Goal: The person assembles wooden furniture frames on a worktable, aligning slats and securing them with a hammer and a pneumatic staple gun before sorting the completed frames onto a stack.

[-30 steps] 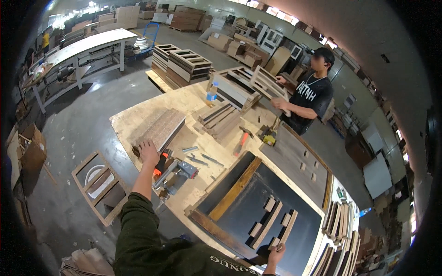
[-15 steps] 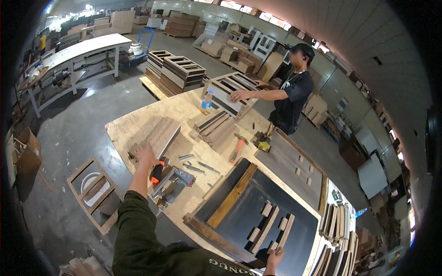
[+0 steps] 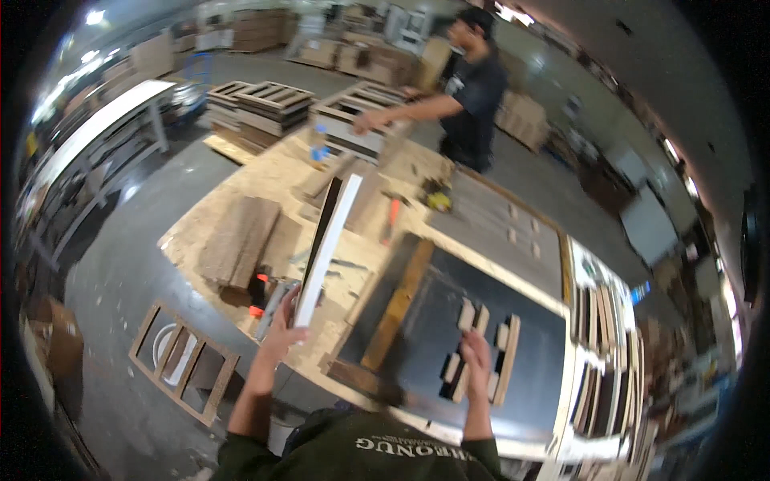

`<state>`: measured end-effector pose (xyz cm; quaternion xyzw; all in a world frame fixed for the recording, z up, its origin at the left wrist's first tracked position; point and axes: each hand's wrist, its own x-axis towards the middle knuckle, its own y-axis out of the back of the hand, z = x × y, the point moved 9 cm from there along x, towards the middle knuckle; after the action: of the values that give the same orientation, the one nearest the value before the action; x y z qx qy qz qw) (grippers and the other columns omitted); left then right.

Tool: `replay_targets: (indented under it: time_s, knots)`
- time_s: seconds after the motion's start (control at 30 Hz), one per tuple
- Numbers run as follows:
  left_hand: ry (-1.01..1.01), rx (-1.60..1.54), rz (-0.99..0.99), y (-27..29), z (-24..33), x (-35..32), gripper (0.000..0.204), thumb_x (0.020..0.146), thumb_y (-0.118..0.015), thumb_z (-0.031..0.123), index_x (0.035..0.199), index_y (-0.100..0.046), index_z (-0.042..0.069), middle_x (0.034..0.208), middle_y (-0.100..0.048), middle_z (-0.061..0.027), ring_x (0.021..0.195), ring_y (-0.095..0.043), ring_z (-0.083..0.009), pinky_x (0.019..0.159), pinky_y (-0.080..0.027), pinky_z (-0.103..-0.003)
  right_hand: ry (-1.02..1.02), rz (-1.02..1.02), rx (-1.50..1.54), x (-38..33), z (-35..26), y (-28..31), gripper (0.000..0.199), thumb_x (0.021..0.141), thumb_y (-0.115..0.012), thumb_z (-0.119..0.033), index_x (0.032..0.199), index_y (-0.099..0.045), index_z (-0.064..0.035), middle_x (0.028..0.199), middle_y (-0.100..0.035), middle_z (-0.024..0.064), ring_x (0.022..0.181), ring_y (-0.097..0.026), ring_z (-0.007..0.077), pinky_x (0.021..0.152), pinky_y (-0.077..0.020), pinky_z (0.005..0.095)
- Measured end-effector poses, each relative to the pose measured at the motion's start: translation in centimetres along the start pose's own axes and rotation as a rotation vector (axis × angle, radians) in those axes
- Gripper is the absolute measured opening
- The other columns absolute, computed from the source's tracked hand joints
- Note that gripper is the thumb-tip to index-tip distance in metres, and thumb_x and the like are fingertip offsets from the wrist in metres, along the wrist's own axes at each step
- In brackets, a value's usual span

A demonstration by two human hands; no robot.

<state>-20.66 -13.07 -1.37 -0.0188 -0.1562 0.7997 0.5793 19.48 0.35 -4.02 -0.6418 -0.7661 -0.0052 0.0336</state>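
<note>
At the near edge of the pale chipboard counter, a long, narrow white-faced board with a dark edge is gripped at its lower end by the left hand, raised and tilted. It is judged stiff, light, top-heavy; a mid-length hold is advised. The right hand rests flat on small wooden blocks.

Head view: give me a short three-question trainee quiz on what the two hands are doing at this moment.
1. True or false: the left hand grips a long white strip.
2. What does the right hand touch? A) the yellow tool B) small wood blocks on the dark panel C) the blue bottle
3. Which side does the nearby person stand on?

Key: 1 true. 2 B. 3 The far side of the workbench, one arm stretched over it.
</note>
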Motion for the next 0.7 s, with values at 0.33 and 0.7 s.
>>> replay_targets:
  time_s: [0.33, 0.7]
  knots:
    - [0.149, -0.022, -0.337, -17.4, -9.1, -3.8, 0.071, 0.083, -0.062, 0.009, 0.141, -0.022, 0.000, 0.131, -0.043, -0.0116, 0.115, -0.045, -0.0179, 0.098, -0.035, -0.028, -0.440, -0.167, 0.414, -3.6, 5.6, -9.4, 0.053, 0.080, -0.063, -0.014, 0.126, -0.044, 0.0031, 0.117, -0.054, 0.0098, 0.106, -0.054, 0.0197, 0.091, -0.0422, 0.0331]
    - [0.224, 1.432, -0.456, -22.5, -16.8, -1.7, 0.078, 0.080, -0.062, 0.038, 0.141, -0.027, 0.004, 0.148, -0.017, -0.0210, 0.136, -0.019, -0.0394, 0.106, -0.017, -0.059, -0.250, 0.512, -0.034, -6.5, 2.8, 16.5, 0.066, 0.080, -0.063, -0.021, 0.136, -0.031, -0.0087, 0.102, -0.061, 0.0121, 0.069, -0.057, 0.0156, 0.059, -0.0478, 0.0298]
